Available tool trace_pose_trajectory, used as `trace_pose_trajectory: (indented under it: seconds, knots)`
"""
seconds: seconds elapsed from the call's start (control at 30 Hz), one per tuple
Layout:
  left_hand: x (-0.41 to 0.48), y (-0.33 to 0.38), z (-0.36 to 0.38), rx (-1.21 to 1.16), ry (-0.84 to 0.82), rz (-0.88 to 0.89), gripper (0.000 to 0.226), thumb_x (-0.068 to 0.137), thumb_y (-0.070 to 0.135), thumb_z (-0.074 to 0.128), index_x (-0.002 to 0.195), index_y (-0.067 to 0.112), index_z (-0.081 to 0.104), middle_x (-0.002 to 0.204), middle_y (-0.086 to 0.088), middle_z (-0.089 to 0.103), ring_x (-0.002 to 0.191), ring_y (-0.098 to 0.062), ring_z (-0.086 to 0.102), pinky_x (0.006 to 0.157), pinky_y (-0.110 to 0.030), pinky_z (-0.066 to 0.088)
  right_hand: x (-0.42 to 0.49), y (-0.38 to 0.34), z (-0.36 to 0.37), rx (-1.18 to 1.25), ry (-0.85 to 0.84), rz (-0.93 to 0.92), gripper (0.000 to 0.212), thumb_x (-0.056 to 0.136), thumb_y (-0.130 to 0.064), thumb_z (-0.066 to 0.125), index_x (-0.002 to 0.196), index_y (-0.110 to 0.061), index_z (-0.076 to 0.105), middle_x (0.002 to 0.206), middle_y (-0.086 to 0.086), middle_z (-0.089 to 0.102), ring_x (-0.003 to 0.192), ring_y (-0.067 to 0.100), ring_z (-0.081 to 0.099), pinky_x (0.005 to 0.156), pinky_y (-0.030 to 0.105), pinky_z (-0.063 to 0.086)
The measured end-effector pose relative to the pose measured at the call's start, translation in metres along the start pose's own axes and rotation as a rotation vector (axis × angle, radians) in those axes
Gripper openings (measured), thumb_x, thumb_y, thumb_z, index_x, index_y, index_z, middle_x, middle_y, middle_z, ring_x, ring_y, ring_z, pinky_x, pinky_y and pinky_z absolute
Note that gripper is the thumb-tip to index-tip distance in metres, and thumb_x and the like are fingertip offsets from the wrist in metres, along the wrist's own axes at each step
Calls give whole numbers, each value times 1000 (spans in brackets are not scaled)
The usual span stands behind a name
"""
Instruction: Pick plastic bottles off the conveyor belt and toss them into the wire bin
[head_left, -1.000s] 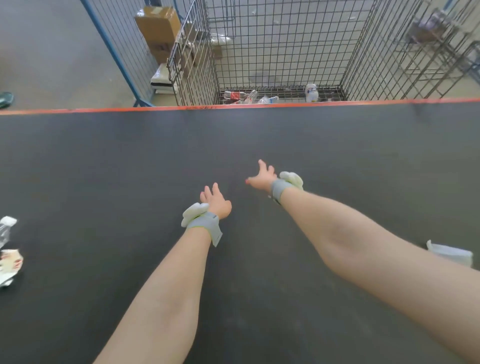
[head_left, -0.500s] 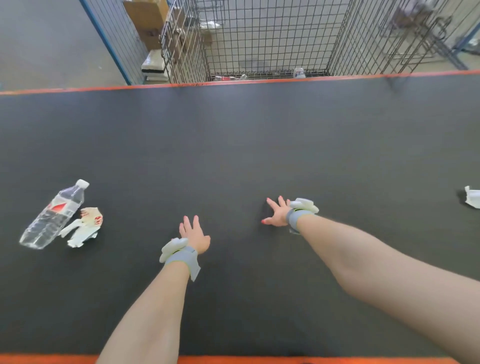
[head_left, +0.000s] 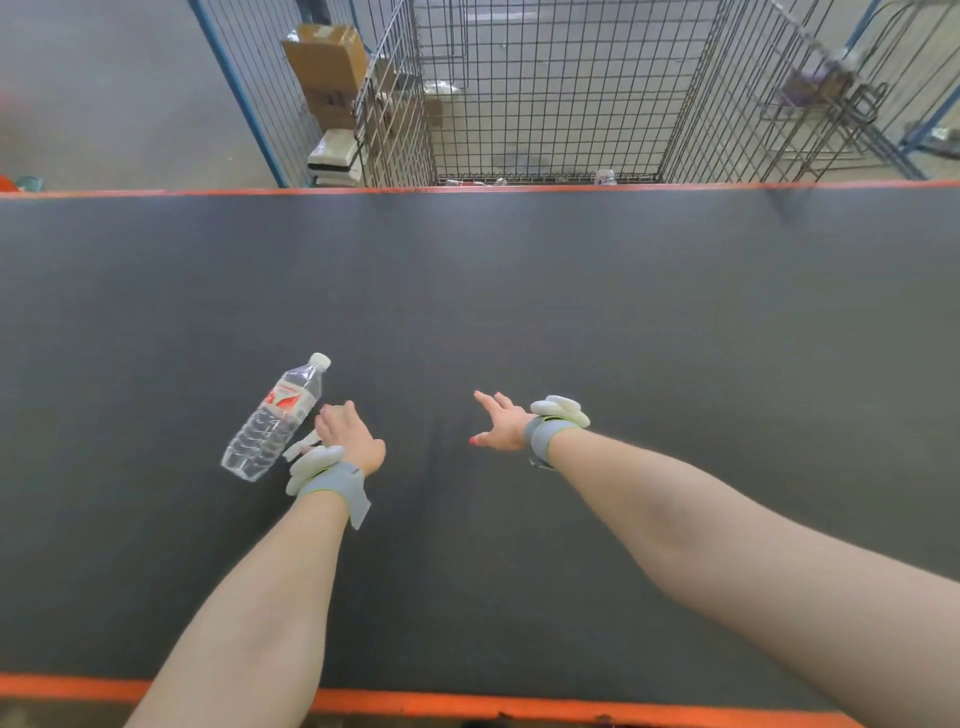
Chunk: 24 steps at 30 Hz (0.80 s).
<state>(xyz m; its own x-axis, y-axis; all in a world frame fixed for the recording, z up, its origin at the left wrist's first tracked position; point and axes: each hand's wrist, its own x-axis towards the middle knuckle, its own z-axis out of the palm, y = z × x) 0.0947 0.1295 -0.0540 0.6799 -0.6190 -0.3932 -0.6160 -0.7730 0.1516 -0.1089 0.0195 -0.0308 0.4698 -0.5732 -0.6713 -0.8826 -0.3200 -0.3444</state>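
The plastic bottle (head_left: 275, 421) has come along the conveyor belt (head_left: 623, 312) to me. A moment ago it was far off to the left. Now it lies on its side just beside my left hand (head_left: 347, 434). That hand is spread and holds nothing, and so is my right hand (head_left: 501, 423). I think I can grab it now. The wire bin (head_left: 545, 93) waits past the far edge.

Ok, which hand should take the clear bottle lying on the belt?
Left, likely. The left hand is open right beside the bottle, close to its labelled side. The right hand, also open, is farther off across bare belt.
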Motion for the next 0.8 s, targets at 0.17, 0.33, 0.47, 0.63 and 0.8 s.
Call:
trace_pose_trajectory:
  seconds: [0.17, 0.33, 0.47, 0.63, 0.8]
  knots:
    - [12, -11, 2, 117, 27, -81, 78, 92, 31, 52, 151, 17, 3, 158, -15, -6, 145, -33, -2, 118, -53, 9, 5, -1, 11, 51, -1, -17, 80, 97, -40, 51, 154, -34, -3, 162, 3, -7, 148, 30, 13, 118, 46, 18]
    - [19, 18, 17, 155, -119, -53, 95, 88, 47, 58, 152, 18, -7, 156, -19, 5, 141, -37, 15, 117, -47, 17, 8, 16, 6, 112, 48, -41, 80, 96, -35, 54, 154, -33, -2, 162, 6, 1, 146, 32, 16, 117, 45, 19]
    - [20, 53, 24, 145, -146, -12, 96, 89, 26, 61, 151, 21, -12, 145, -22, 30, 132, -35, 32, 112, -44, 28, 11, 42, -11, 175, 92, -4, 81, 96, -29, 55, 154, -32, -1, 160, 9, 7, 144, 33, 20, 116, 44, 21]
    - [37, 110, 5, -584, -354, -27, 82, 86, 36, 65, 148, 23, 12, 139, -11, 42, 124, -37, 47, 91, -51, 50, 22, 66, -40, 242, 169, 15, 80, 96, -26, 55, 155, -30, 1, 156, 11, 18, 140, 34, 28, 114, 41, 24]
    - [55, 203, -25, -1061, -503, -105, 66, 89, 42, 61, 141, 24, 25, 138, -8, 38, 109, -43, 58, 44, -40, 55, 60, 88, -97, 281, 241, 55, 72, 100, -30, 47, 155, -28, 1, 152, 14, 24, 137, 37, 32, 114, 44, 24]
